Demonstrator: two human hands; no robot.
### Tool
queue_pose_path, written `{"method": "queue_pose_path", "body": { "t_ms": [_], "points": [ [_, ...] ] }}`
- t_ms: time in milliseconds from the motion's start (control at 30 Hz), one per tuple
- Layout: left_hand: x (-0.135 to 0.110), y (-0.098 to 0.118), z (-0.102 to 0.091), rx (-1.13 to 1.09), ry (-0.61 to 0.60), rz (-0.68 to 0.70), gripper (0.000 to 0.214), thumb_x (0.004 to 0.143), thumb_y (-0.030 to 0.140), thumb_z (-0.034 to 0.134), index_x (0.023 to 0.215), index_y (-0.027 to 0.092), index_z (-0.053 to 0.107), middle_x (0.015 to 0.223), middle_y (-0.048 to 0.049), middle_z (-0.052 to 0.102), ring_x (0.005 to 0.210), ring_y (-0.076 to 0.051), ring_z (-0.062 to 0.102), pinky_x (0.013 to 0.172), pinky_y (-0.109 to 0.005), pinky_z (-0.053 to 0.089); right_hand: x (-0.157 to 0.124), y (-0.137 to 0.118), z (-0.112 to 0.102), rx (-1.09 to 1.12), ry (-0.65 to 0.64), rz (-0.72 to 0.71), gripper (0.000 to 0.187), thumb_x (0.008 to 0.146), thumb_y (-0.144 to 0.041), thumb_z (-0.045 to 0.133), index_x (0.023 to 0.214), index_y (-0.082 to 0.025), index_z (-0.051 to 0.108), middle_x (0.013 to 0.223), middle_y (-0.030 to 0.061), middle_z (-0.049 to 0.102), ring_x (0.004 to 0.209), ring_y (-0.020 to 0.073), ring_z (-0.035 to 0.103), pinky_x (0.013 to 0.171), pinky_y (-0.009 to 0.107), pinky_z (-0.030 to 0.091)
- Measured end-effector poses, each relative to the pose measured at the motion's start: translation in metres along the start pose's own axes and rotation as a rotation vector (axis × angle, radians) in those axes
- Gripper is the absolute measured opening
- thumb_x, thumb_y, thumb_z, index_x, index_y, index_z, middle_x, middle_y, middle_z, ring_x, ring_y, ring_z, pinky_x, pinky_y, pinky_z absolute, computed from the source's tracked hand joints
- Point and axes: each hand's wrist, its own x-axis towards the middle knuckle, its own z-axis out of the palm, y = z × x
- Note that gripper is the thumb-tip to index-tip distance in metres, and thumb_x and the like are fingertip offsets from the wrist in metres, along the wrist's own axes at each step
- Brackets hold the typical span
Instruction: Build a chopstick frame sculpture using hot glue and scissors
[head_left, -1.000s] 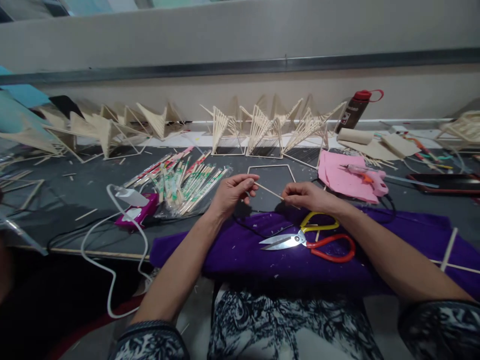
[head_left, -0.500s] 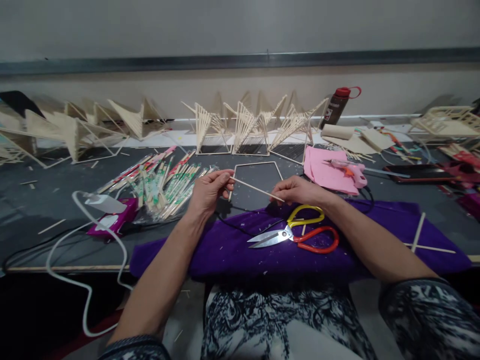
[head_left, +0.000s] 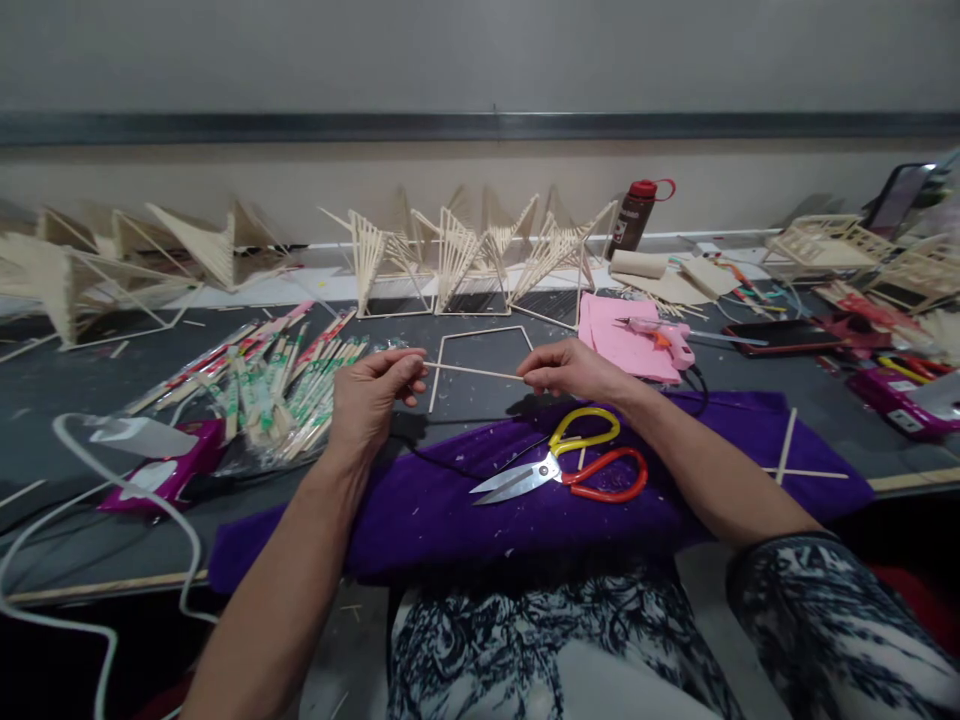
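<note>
A thin wooden stick (head_left: pixel 474 371) is stretched nearly level between my two hands. My left hand (head_left: pixel 382 382) pinches its left end, and my right hand (head_left: pixel 564 368) pinches the right end. Just beyond the stick, a frame of joined sticks (head_left: pixel 480 332) lies on the dark table; its near right part is hidden by my right hand. Closer to me, scissors (head_left: pixel 551 466) with one yellow and one red handle rest on a purple cloth (head_left: pixel 442 530), blades pointing left. Two crossed sticks (head_left: pixel 784 455) lie at the cloth's right end.
Wrapped chopsticks (head_left: pixel 292 380) are heaped on the left, near a magenta pack (head_left: pixel 169 470) and a white cable (head_left: pixel 196 545). Stick models (head_left: pixel 457 260) stand along the back. A glue gun (head_left: pixel 664 340) lies on pink cloth (head_left: pixel 611 340), with a bottle (head_left: pixel 634 220) behind.
The stick has turned from slanting down to the right to almost level, still held at both ends. The whole view has shifted, showing more of the table's right side.
</note>
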Motion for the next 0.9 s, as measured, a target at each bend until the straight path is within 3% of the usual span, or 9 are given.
{"method": "queue_pose_path", "body": {
  "t_ms": [167,367,533,667,900],
  "points": [
    [0.006,0.000,0.001,-0.185,-0.002,-0.050,0.026,0.061,0.028,0.076,0.078,0.011,0.068,0.064,-0.0034,0.065,0.048,-0.008,0.056,0.036,-0.014,0.040,0.001,0.000,0.004,0.110,0.077,-0.087,0.021,0.076,-0.028,0.060,0.091,-0.013,0.066,0.061,-0.0016,0.059,0.049,0.0065,0.049,0.044,0.018,0.036],
    [0.013,0.021,0.016,-0.538,-0.054,-0.265,0.020,0.067,0.033,0.073,0.078,0.017,0.066,0.062,0.0025,0.059,0.051,-0.002,0.052,0.039,-0.008,0.038,0.000,0.001,0.020,0.030,0.291,-0.257,0.020,0.078,-0.032,0.061,0.087,-0.015,0.066,0.064,-0.0007,0.061,0.056,0.0080,0.053,0.052,0.020,0.042],
    [0.009,0.033,0.051,-0.548,-0.100,-0.149,0.013,0.071,0.027,0.071,0.081,0.020,0.066,0.076,0.0013,0.065,0.060,-0.005,0.058,0.042,-0.010,0.043,-0.003,-0.004,0.024,-0.045,0.388,-0.283,0.023,0.081,-0.037,0.057,0.090,-0.018,0.065,0.072,0.0004,0.061,0.065,0.0102,0.055,0.057,0.022,0.043],
    [0.004,0.022,0.071,-0.486,-0.152,-0.225,0.011,0.070,0.021,0.070,0.076,0.015,0.064,0.075,0.0007,0.066,0.054,-0.005,0.058,0.040,-0.011,0.043,-0.006,-0.008,0.025,-0.091,0.375,-0.288,0.019,0.082,-0.035,0.056,0.089,-0.020,0.065,0.075,0.0002,0.061,0.065,0.0102,0.055,0.059,0.022,0.043],
    [0.005,0.010,0.067,-0.498,-0.118,-0.264,0.012,0.071,0.023,0.068,0.075,0.014,0.062,0.070,0.0011,0.066,0.052,-0.005,0.060,0.038,-0.010,0.040,-0.003,-0.009,0.029,0.229,0.258,-0.213,0.024,0.080,-0.035,0.056,0.096,-0.019,0.064,0.062,-0.0041,0.058,0.046,0.0053,0.047,0.043,0.017,0.038]
  ]
}}
